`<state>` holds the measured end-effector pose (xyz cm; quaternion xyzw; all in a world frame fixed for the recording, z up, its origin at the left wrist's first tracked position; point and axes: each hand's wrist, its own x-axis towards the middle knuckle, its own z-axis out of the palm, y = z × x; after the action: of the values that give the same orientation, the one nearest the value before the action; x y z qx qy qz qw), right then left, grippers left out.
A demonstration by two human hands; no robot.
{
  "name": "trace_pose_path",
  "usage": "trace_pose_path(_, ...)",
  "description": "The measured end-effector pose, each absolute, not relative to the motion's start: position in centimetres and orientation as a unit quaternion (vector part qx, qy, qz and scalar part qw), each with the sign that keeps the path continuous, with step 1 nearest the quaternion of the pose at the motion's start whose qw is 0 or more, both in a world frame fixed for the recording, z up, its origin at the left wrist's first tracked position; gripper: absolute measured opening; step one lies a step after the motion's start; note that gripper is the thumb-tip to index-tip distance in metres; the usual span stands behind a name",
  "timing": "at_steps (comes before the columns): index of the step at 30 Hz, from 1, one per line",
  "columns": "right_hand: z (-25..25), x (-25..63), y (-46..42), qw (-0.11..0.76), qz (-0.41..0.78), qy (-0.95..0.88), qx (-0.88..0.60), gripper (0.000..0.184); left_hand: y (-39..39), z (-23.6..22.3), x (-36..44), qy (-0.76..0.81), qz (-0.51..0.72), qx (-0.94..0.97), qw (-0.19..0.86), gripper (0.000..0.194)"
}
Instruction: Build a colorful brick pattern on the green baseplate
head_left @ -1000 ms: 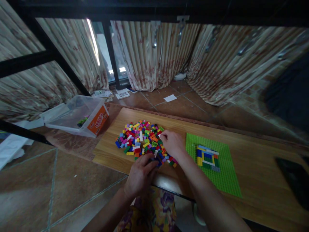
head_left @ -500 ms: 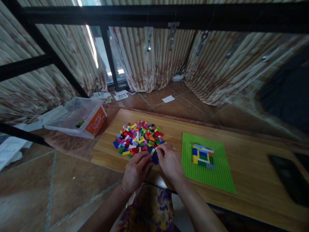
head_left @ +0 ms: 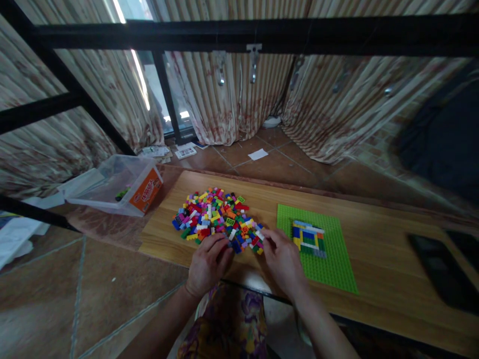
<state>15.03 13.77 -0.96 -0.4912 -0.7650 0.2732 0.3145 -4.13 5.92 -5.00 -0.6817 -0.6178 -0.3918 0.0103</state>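
A heap of small coloured building bricks (head_left: pixel 209 212) lies on the wooden table. At its front edge is my left hand (head_left: pixel 207 264), fingers curled and thumb drawn in close; what they hold, if anything, is hidden. My right hand (head_left: pixel 282 259) is at the heap's right end, with thumb and forefinger close together beside a white brick and several red and green ones. I cannot make out what is between those fingertips. To the right lies a green baseplate (head_left: pixel 337 271) bearing a low, roughly square build (head_left: pixel 309 238) of blue, white, yellow, grey, orange and green bricks.
A clear plastic box (head_left: pixel 108 199) with an orange label stands left of the wooden table (head_left: pixel 377 259), a few pieces inside. Dark phone-like slabs (head_left: pixel 441 269) lie at the table's right end. A black metal bar (head_left: pixel 239 35) crosses in front of the curtains (head_left: pixel 232 104).
My right hand has moved right, away from my left, uncovering bricks at the heap's right end. My left hand has stayed at the front edge. The view has shifted slightly.
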Motion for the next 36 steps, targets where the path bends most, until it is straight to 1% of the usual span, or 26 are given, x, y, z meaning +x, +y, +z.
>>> trace_pose_path(7, -2.4, 13.3, 12.9, 0.308, 0.288, -0.779, -0.464, 0.025, 5.7, -5.2, -4.2, -0.611, -0.386, -0.691, -0.004, 0.026)
trace_pose_path(12, -2.1, 12.9, 12.7, 0.35, 0.313, -0.763, -0.445, 0.025, 5.7, -5.2, -4.1, -0.61, -0.391, -0.689, -0.018, 0.026)
trace_pose_path(15, -1.8, 14.4, 12.7, 0.36, 0.298, -0.744, -0.478, 0.023, 5.8, -5.1, -4.0, -0.616, -0.394, -0.682, -0.022, 0.024)
trace_pose_path(19, -2.3, 16.7, 12.3, 0.324, 0.282, -0.735, -0.525, 0.022, 5.9, -5.1, -3.9, -0.619, -0.393, -0.68, -0.025, 0.022)
trace_pose_path(23, -3.0, 17.2, 11.6, 0.296, 0.246, -0.766, -0.515, 0.023, 5.8, -5.1, -4.0, -0.616, -0.395, -0.681, -0.028, 0.023)
trace_pose_path(29, -2.8, 15.1, 11.1, 0.29, 0.172, -0.814, -0.473, 0.021, 5.7, -5.2, -4.0, -0.614, -0.411, -0.673, -0.033, 0.027)
trace_pose_path(33, -2.9, 13.1, 10.6, 0.275, 0.165, -0.848, -0.421, 0.021, 5.7, -5.2, -4.1, -0.611, -0.417, -0.672, -0.034, 0.027)
trace_pose_path(36, -3.1, 11.7, 10.5, 0.249, 0.149, -0.855, -0.429, 0.021, 5.6, -5.2, -4.1, -0.609, -0.417, -0.674, -0.039, 0.027)
